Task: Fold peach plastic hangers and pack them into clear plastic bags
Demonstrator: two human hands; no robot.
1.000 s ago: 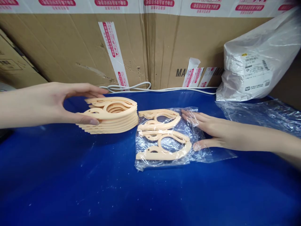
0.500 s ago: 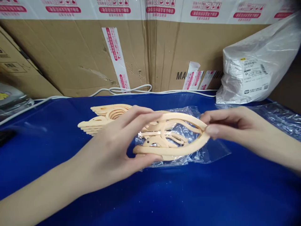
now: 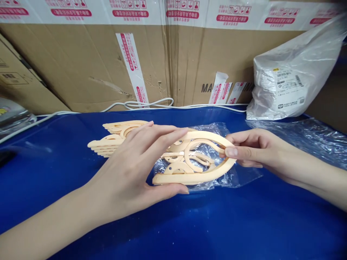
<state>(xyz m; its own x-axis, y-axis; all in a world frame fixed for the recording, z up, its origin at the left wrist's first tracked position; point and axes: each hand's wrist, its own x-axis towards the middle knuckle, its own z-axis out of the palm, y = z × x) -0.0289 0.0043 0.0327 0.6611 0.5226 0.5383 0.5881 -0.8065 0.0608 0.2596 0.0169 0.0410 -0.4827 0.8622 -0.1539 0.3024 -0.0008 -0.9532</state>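
My right hand pinches the rounded tip of a cream-coloured, pointed loop-shaped frame between thumb and fingers. My left hand spreads over the frame's other end. Its fingers reach along the far side and its thumb lies along the near side; the palm hides part of the pieces. Under and inside the frame are more cream pieces with curved arms and small holes, lying on a clear plastic bag. Left of my left hand, stacked cream pieces with stepped, pointed ends stick out.
Cardboard boxes with printed tape stand along the back of the blue tabletop. A white cable runs before them. At the right are a labelled white plastic package and clear wrap. A dark object lies at the left edge.
My right hand has shifted slightly left and turned, its thumb now on the tip's upper face. The left thumb has moved off the frame's near side, slightly toward me.
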